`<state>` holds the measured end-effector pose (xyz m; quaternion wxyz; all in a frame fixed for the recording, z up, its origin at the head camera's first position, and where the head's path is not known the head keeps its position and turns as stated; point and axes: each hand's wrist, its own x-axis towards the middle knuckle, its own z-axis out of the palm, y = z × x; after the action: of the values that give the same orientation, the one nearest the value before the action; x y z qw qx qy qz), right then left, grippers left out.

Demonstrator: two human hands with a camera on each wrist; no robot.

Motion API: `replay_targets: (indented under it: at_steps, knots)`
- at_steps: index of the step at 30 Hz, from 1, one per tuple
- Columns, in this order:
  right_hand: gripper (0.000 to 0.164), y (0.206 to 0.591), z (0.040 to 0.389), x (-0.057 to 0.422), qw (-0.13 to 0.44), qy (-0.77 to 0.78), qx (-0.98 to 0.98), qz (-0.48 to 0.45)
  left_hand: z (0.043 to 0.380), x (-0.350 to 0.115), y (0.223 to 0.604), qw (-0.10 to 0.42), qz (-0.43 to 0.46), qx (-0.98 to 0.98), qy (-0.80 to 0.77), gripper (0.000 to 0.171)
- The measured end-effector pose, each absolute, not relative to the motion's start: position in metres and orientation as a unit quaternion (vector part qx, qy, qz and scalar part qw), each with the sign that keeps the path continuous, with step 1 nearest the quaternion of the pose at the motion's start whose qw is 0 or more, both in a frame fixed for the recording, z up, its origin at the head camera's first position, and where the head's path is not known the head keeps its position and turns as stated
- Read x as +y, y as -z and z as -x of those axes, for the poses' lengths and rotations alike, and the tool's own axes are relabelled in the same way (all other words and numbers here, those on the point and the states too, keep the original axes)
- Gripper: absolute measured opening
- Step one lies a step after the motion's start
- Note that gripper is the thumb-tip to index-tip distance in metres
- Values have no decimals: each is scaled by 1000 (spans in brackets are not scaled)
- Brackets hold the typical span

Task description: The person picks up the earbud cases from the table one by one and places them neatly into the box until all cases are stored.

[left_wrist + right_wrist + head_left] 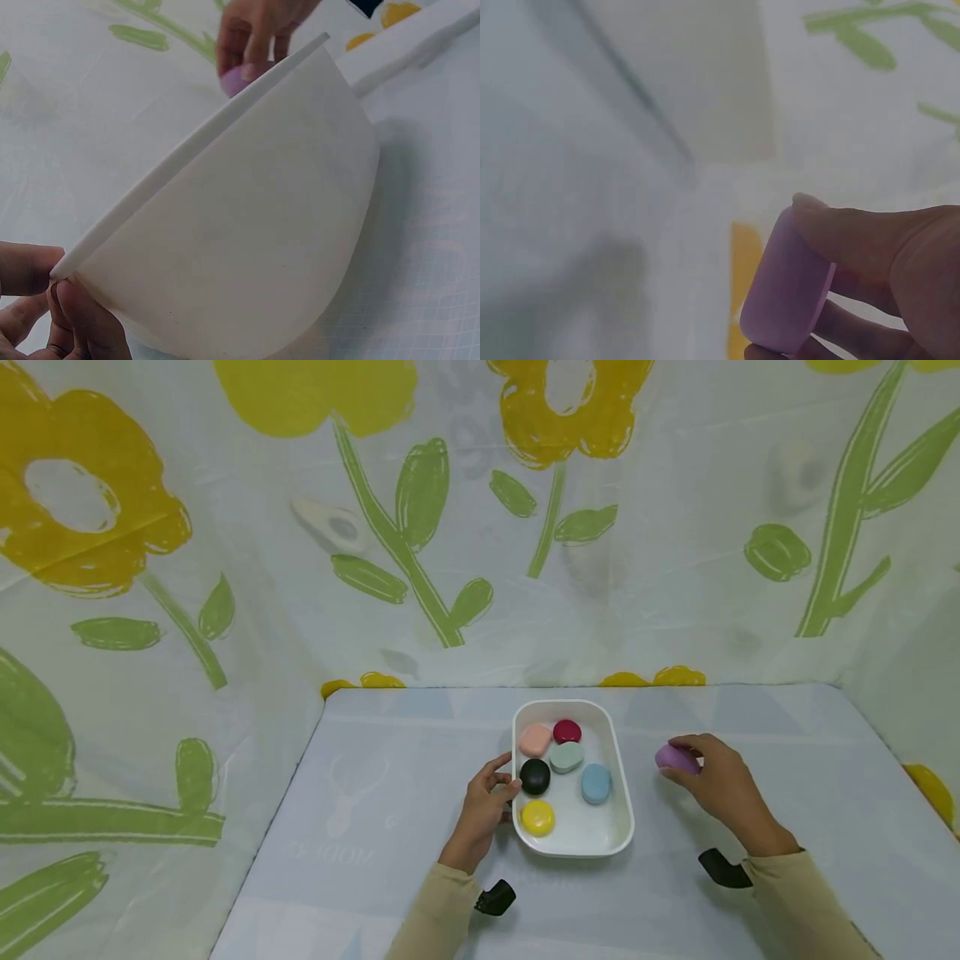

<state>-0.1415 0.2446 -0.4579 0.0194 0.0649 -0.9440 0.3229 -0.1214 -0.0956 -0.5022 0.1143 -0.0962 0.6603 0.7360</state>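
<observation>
My left hand (483,806) pinches the left rim of a white rectangular tub (621,810), thumb on top and fingers below. In the left wrist view the tub's outer wall (247,217) fills the middle. To the right of the tub, my right hand (723,785) holds a purple rounded block (677,758) between thumb and fingers. The right wrist view shows this block (787,285) as a smooth soap-like slab. Inside the tub lie a pink piece (536,740), a dark red one (567,731), a pale green one (566,757), a black ball-like one (535,776), and others.
A blue oval piece (596,783) and a yellow round piece (537,817) also lie in the tub. A pale table (360,860) carries everything. Flower-printed cloth (465,635) hangs along its back and sides. Black wrist mounts (496,898) stick out beside both sleeves.
</observation>
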Motion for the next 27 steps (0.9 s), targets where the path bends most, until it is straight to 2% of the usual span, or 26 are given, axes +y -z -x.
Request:
replay_targets:
  at_steps: [12, 27]
  knots:
    - [50, 432, 135, 191, 5, -377, -916, -135, 122, -96, 504, 114, 93, 659, -738, 53]
    - [41, 443, 128, 153, -48, -337, -910, -238, 122, -95, 503, 113, 96, 659, -738, 53]
